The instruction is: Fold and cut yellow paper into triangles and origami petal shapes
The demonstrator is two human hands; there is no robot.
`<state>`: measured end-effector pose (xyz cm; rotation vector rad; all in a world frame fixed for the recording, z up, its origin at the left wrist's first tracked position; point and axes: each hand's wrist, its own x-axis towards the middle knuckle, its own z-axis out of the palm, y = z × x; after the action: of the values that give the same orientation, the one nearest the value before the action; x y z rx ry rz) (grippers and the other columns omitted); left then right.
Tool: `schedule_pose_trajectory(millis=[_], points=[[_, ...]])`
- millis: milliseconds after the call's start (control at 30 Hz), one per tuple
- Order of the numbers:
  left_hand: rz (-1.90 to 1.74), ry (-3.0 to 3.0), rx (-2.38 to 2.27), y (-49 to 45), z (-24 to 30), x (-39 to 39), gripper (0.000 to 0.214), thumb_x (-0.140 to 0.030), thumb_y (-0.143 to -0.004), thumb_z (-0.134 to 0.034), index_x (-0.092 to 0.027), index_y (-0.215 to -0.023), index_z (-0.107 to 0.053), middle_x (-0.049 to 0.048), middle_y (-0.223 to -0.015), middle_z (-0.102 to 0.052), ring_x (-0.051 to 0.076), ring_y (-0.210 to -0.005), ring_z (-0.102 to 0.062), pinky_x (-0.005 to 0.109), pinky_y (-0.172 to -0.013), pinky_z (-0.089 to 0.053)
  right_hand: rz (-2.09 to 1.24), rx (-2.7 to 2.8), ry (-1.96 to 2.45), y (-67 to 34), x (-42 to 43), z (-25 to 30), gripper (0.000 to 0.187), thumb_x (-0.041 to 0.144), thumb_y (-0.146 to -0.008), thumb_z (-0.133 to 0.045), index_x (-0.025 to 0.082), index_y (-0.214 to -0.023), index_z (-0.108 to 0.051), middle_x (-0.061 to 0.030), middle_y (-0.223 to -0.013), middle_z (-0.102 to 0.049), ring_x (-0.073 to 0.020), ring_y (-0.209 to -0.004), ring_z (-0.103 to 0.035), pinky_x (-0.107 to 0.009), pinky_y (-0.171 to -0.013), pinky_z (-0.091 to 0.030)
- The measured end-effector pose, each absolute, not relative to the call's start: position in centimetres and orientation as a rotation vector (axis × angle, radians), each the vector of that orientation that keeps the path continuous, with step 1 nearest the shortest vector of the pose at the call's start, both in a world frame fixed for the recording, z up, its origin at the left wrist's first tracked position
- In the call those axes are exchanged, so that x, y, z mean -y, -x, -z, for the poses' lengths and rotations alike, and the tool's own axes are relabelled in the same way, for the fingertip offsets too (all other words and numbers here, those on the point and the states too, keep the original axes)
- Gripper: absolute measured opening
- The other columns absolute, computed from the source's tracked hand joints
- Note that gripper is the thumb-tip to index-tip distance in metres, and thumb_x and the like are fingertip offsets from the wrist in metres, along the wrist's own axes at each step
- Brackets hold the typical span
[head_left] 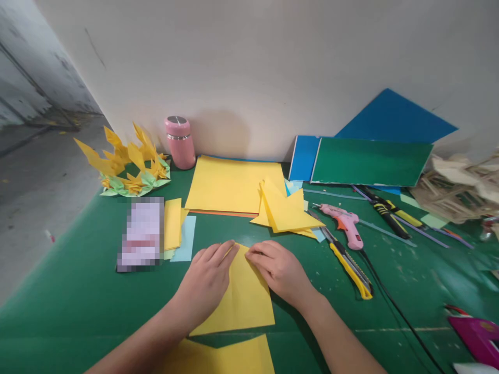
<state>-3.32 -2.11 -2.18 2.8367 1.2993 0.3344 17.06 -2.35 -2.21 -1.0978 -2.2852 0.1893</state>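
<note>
A sheet of yellow paper (249,301) lies on the green table in front of me, with a crease running down it. My left hand (210,275) rests over its upper left part, fingers together and fingertips at the top edge. At the upper right edge, the closed fingers of my right hand (278,267) pinch the paper. The fingertips of both hands are close together, and the left hand hides part of the sheet. Nearer to me lies another yellow paper piece (234,358), partly covered by my left forearm.
Folded yellow pieces (284,208) lie beyond my hands, beside a yellow sheet stack (234,182). Right are a utility knife (351,270), pink glue gun (345,223) with cord, and pliers (385,213). Left are a phone (142,234), paper crown (132,166) and pink flask (180,145).
</note>
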Motion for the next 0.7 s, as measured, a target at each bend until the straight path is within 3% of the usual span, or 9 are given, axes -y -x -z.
schedule_pose_trajectory(millis=[500, 700], points=[[-0.274, -2.865, -1.316, 3.2, 2.1, 2.1, 0.053, -0.003, -0.080, -0.041, -0.023, -0.127, -0.055, 0.0080, -0.130, -0.057, 0.024, -0.105, -0.056, 0.038, -0.083, -0.044, -0.153, 2.342, 1.131, -16.6, 2.9, 1.5, 0.021, 0.011, -0.093, -0.044, 0.012, -0.097, -0.065, -0.0104, -0.089, -0.064, -0.0215, -0.085, -0.056, -0.034, -0.075, -0.049], [-0.266, -2.875, -1.325, 3.1, 2.2, 2.2, 0.054, -0.002, -0.078, -0.041, -0.023, -0.126, -0.055, 0.0068, -0.131, -0.056, 0.024, -0.106, -0.055, 0.036, -0.082, -0.045, -0.096, 2.326, 1.164, -15.9, 2.7, 1.6, 0.026, 0.018, -0.095, -0.042, 0.014, -0.082, -0.064, -0.0077, -0.080, -0.064, -0.0203, -0.078, -0.055, -0.033, -0.072, -0.046]])
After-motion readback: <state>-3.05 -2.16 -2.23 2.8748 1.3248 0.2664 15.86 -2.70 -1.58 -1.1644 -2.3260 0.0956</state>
